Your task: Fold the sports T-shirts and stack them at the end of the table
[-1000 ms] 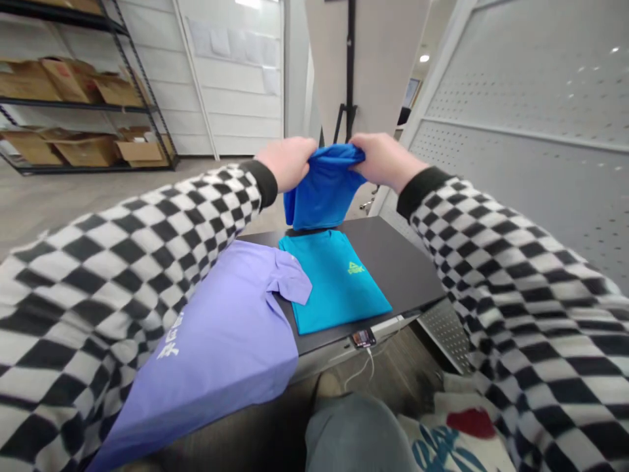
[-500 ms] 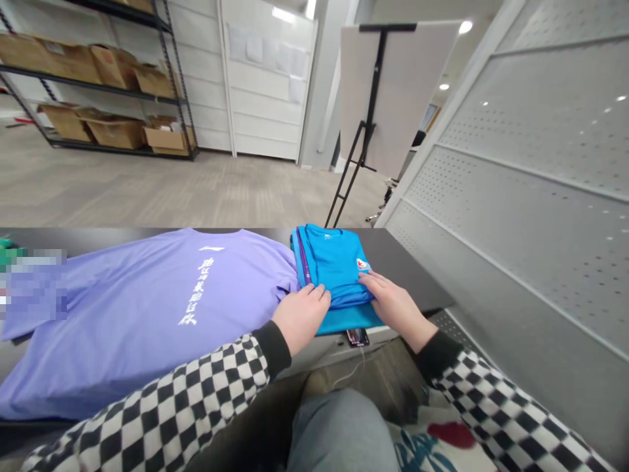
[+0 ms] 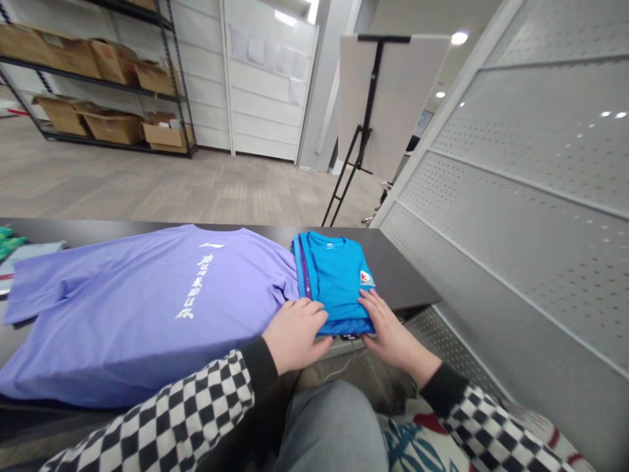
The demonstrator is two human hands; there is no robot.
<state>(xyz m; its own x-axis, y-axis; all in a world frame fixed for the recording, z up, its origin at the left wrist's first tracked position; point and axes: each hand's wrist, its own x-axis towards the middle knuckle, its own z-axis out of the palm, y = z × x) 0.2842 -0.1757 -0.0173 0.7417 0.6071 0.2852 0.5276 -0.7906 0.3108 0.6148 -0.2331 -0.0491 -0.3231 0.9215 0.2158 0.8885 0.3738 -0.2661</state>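
A folded blue T-shirt [image 3: 339,278] with a small red and white badge lies on top of a stack on the dark table. Purple and lighter blue folded edges [image 3: 303,265] show along the stack's left side. My left hand [image 3: 297,333] rests at the front left corner, fingers stretched out and thumb apart. At the front right, my right hand [image 3: 390,333] lies with fingers extended along the shirt's edge. Left of the stack a lavender T-shirt [image 3: 147,308] with white characters is spread flat, its sleeve against the stack. A phone [image 3: 350,337] is mostly hidden beneath the front edge.
The dark table [image 3: 400,269] ends at the right by a grey perforated panel [image 3: 472,196]. Green cloth [image 3: 8,242] and a flat pale packet [image 3: 34,252] lie at the far left. Beyond stand an easel board [image 3: 388,98] and shelves with cardboard boxes [image 3: 115,124].
The lighter blue flap sticking out at the stack's front no longer shows there. The front edge now covers most of the phone. Both hands have moved slightly lower, the left thumb now spread out.
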